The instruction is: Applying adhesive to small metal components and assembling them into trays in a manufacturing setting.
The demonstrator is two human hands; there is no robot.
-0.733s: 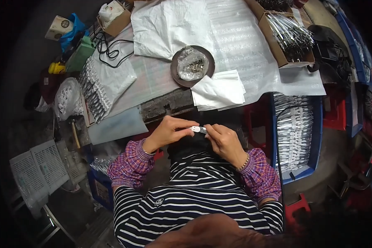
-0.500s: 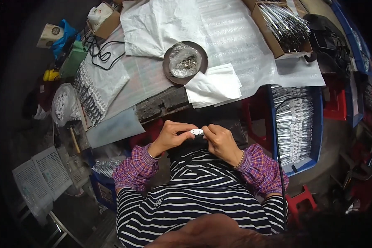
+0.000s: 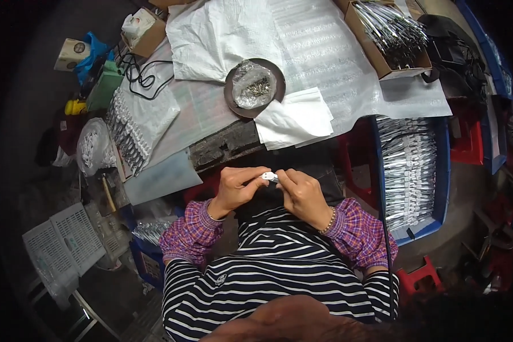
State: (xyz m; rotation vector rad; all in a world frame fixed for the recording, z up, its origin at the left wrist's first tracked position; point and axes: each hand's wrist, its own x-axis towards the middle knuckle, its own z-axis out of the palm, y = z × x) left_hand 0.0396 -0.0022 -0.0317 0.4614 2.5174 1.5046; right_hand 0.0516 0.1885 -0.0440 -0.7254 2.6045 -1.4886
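A small white piece [image 3: 268,176], rounded and with a greyish part toward its right end, is held in front of my lap at the table's near side. My left hand [image 3: 237,188] pinches its left end between thumb and fingers. From the other side, my right hand [image 3: 304,192] grips the right end with bent fingers, which cover much of that end. Beyond both hands lie white sheets [image 3: 296,118] on the table edge, partly under a dark round dish [image 3: 278,74] that holds a clear plastic bag of small metal parts [image 3: 257,88].
A carton of thin metallic rods [image 3: 387,74] stands at the far right. Below it, a blue crate [image 3: 442,188] holds rows of silver pieces with white ends. Similar pieces [image 3: 128,137] line the table's left side near a black cable [image 3: 135,77]. Red stools [image 3: 422,277] stand at right.
Both hands and the white piece have risen slightly toward the table. The right fingers have shifted a little on its right end, and the view has moved slightly.
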